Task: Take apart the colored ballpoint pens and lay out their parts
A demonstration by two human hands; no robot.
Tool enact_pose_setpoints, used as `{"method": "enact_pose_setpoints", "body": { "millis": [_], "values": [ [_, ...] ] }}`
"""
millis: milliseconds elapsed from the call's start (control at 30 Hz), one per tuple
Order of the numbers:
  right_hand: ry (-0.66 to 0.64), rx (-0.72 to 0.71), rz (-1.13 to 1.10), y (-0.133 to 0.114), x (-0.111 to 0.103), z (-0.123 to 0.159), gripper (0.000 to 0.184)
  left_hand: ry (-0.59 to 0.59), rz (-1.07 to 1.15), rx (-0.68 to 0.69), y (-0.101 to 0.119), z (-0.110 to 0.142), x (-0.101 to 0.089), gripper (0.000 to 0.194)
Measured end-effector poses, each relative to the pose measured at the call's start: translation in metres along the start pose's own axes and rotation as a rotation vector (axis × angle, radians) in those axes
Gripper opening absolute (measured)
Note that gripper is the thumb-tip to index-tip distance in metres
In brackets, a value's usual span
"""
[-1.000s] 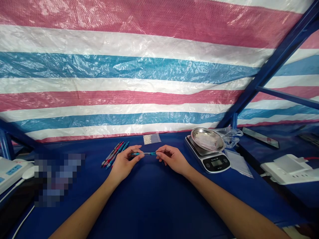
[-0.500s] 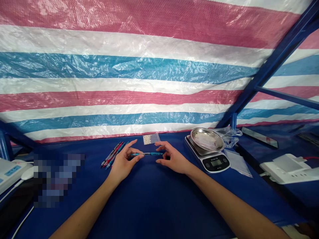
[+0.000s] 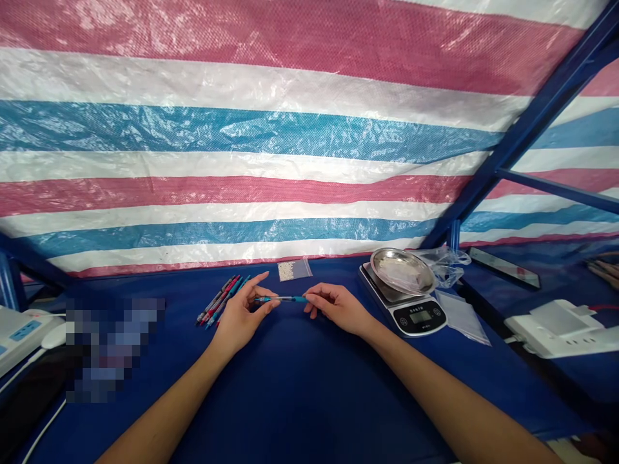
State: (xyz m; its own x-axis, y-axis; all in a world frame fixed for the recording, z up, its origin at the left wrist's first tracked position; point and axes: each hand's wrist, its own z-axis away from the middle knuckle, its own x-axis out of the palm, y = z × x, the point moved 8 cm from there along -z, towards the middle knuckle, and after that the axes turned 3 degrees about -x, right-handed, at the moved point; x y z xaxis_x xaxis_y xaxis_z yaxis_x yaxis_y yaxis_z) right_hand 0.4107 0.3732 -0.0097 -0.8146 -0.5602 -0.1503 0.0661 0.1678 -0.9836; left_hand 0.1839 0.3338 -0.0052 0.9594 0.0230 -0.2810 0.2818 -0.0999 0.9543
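A teal pen [image 3: 283,299] lies level between my two hands, a little above the blue table [image 3: 300,386]. My left hand [image 3: 240,316] pinches its left end between thumb and a finger, the index finger stretched out above. My right hand [image 3: 337,308] has its fingertips closed round the pen's right end. Several more pens [image 3: 220,298], red and blue, lie in a bundle on the table just left of my left hand.
A small clear bag of white bits [image 3: 294,269] lies behind the hands. A digital scale [image 3: 411,309] with a steel bowl [image 3: 402,269] stands at the right, clear bags [image 3: 461,316] beside it. White devices sit at the far right [image 3: 561,327] and far left [image 3: 22,332].
Half a second ago my right hand was open beside the pen's right end. Its fingers have closed on that end again. The left hand kept its hold.
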Motion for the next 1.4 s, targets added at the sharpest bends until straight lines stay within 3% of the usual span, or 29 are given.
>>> {"method": "enact_pose_setpoints", "body": {
  "millis": [67, 133, 200, 333, 533, 633, 833, 1000, 1133, 1300, 1400],
  "values": [
    [0.078, -0.025, 0.047, -0.001, -0.007, -0.002, 0.029, 0.001, -0.003, -0.001, 0.000, 0.000, 0.000, 0.072],
    [0.177, -0.059, 0.065, -0.002, -0.016, -0.002, 0.048, 0.007, -0.003, -0.002, -0.001, 0.000, 0.000, 0.070],
    [0.188, -0.054, 0.028, 0.000, -0.021, -0.004, 0.060, 0.008, 0.003, -0.003, -0.002, -0.001, 0.000, 0.068],
    [0.169, -0.021, -0.006, 0.006, -0.027, -0.006, 0.033, 0.028, -0.010, 0.000, -0.003, -0.001, -0.002, 0.065],
    [0.508, -0.044, -0.010, 0.016, -0.064, -0.002, 0.042, 0.092, -0.134, 0.023, 0.000, 0.000, -0.008, 0.053],
    [0.520, -0.090, 0.067, 0.013, -0.065, -0.002, 0.042, 0.030, -0.273, 0.058, 0.007, 0.003, 0.000, 0.049],
    [0.577, -0.104, 0.086, 0.010, -0.069, 0.001, 0.043, -0.102, -0.536, 0.250, 0.023, 0.014, 0.021, 0.043],
    [0.687, -0.108, 0.185, 0.007, -0.081, 0.008, 0.038, -0.187, -0.645, 0.273, 0.030, 0.017, 0.030, 0.036],
    [0.566, -0.085, 0.379, -0.007, -0.061, 0.008, 0.030, -0.239, -0.707, 0.282, 0.033, 0.020, 0.034, 0.035],
    [0.155, -0.160, 0.654, -0.024, -0.007, 0.008, 0.020, -0.271, -0.686, 0.267, 0.036, 0.026, 0.038, 0.036],
    [0.027, -0.229, 0.758, -0.028, 0.013, 0.012, 0.018, -0.315, -0.653, 0.273, 0.039, 0.030, 0.045, 0.036]
  ]
}}
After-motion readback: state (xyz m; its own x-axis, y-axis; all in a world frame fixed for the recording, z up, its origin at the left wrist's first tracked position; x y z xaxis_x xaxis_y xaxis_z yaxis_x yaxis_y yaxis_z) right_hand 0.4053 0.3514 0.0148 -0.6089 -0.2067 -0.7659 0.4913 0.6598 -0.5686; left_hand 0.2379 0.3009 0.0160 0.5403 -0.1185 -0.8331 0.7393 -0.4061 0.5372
